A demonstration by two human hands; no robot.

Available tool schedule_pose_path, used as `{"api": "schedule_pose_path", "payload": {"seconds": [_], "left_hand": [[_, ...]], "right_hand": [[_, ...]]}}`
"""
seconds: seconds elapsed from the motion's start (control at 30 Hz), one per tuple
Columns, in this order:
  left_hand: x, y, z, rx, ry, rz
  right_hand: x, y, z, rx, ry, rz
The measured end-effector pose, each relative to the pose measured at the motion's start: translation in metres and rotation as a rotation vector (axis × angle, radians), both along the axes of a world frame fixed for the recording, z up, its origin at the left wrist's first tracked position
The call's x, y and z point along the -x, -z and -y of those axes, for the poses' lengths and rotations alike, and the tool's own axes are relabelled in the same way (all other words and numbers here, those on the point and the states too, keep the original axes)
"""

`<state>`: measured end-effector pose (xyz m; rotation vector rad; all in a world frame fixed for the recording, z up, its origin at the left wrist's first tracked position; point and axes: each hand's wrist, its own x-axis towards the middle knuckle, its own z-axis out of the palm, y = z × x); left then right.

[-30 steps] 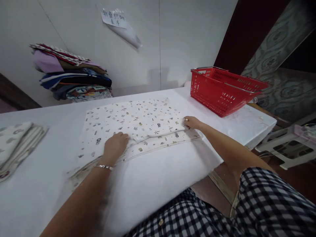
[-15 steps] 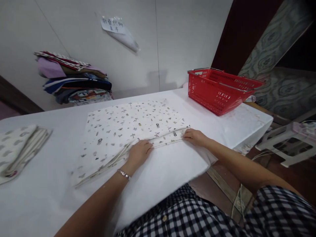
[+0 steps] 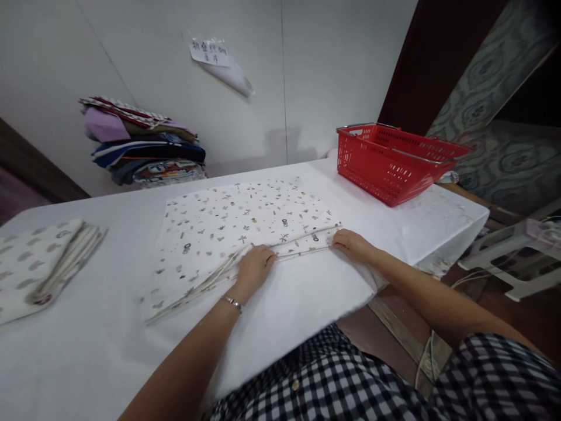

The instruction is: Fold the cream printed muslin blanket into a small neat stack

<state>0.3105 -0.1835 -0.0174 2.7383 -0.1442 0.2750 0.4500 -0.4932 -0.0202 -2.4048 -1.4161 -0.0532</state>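
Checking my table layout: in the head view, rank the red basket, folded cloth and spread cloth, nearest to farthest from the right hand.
1. Spread cloth: touching the right hand.
2. Red basket: back right.
3. Folded cloth: far left.

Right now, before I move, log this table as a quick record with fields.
left hand: on the near edge of the patterned cloth, around its middle
right hand: at that cloth's near right corner
patterned cloth: spread out, near edge folded
far left: folded cloth
back left: fabric stack
back right: red basket, handles lowered
grip: fingertips' hold unclear
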Motion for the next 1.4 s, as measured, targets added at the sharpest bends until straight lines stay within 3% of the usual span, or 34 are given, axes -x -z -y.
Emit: {"api": "schedule_pose_path", "payload": {"seconds": [0.3, 0.7, 0.83, 1.23, 1.4], "left_hand": [[0.011, 0.0, 0.005, -0.239, 0.092, 0.034], [0.0, 0.008, 0.014, -0.153, 0.19, 0.104], [0.001, 0.007, 0.014, -0.081, 0.196, 0.1], [0.005, 0.009, 0.012, -0.217, 0.237, 0.145], [0.003, 0.012, 0.01, -0.18, 0.244, 0.149]], "right_hand": [[0.008, 0.005, -0.003, -0.029, 0.004, 0.131], [0.014, 0.007, -0.052, -0.122, -0.121, 0.152], [0.018, 0.007, -0.048, -0.161, -0.124, 0.139], [0.023, 0.016, -0.045, -0.133, -0.059, 0.203], [0.022, 0.016, -0.019, -0.148, -0.02, 0.184]]}}
